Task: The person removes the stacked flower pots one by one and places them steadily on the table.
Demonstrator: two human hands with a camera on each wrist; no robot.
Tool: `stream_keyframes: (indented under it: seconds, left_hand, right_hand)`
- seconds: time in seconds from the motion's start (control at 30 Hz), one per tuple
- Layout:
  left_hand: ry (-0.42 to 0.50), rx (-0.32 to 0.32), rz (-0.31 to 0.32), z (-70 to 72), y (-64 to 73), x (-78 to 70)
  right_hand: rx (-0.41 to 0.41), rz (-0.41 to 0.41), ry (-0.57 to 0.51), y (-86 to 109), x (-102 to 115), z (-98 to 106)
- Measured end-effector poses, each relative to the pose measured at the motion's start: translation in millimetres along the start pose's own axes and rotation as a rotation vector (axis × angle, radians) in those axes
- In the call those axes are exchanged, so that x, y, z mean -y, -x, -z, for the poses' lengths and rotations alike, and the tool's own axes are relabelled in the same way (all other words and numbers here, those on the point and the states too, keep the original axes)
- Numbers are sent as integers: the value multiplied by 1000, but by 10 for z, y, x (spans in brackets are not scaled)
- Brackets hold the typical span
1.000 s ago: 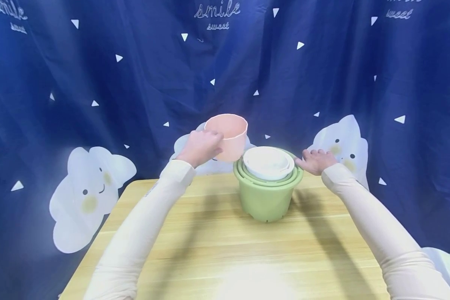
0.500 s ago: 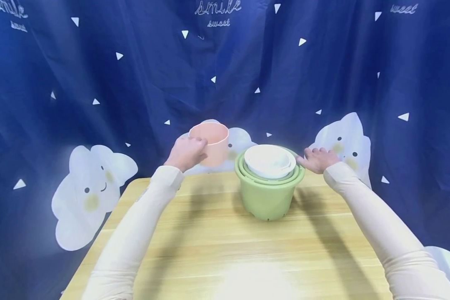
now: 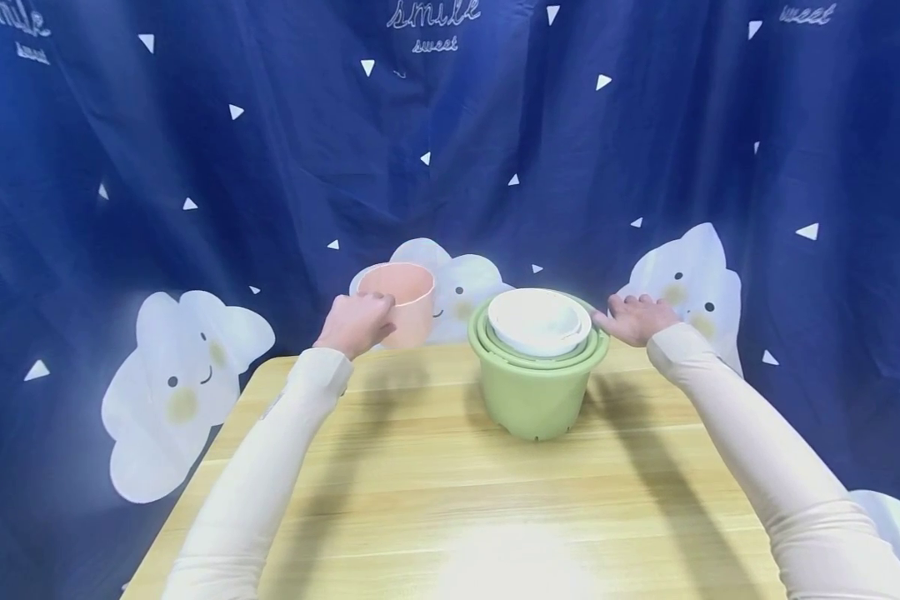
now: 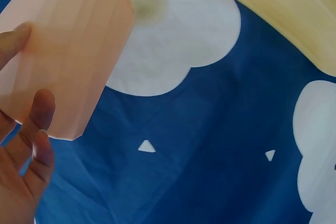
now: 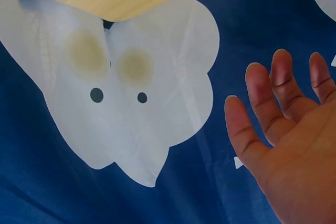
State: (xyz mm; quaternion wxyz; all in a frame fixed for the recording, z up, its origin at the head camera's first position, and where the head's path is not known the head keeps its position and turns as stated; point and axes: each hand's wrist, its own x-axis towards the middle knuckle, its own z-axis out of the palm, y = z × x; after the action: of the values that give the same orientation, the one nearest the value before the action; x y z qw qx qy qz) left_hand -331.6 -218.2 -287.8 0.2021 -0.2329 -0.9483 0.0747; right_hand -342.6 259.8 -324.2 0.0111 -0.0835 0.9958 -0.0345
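My left hand [image 3: 355,326] grips a pale pink flowerpot [image 3: 411,322] by its near rim and holds it over the far left part of the table. In the left wrist view the pink flowerpot [image 4: 68,61] has faceted sides, with fingers [image 4: 39,108] against its wall. A green flowerpot [image 3: 532,398] stands upright right of centre, notched at its foot. More pots are nested in it, a white one [image 3: 534,321] topmost. Beside the green rim is my right hand [image 3: 637,321], fingers spread and thumb right at the rim. The right wrist view shows that palm [image 5: 310,166] holding nothing.
The pots' support is a light wooden table [image 3: 435,475] with rounded far corners. Close behind its far edge hangs a dark blue curtain [image 3: 307,150] printed with white clouds and triangles. A bright glare lies on the near tabletop.
My left hand has carried the pink flowerpot leftward and lower, away from the nested pots. The right hand stays by the green rim.
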Motion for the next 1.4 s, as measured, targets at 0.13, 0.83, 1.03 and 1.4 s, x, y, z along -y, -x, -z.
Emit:
stream_keyframes:
  seconds: [0.13,0.83,1.03,1.4]
  left_hand:
    - [9,-2,3,-100,56,50]
    - [36,44,62,-661,467,272]
    - [40,72,67,-867,608,278]
    - [93,88,87,-1060,778,310]
  right_hand:
    - [-1,-5,-5,17,-9,5]
    - [-10,-9,-3,-34,-11,-19]
    - [-10,-12,1,-36,2,-4]
    - [-13,-13,-5,-11,4,0]
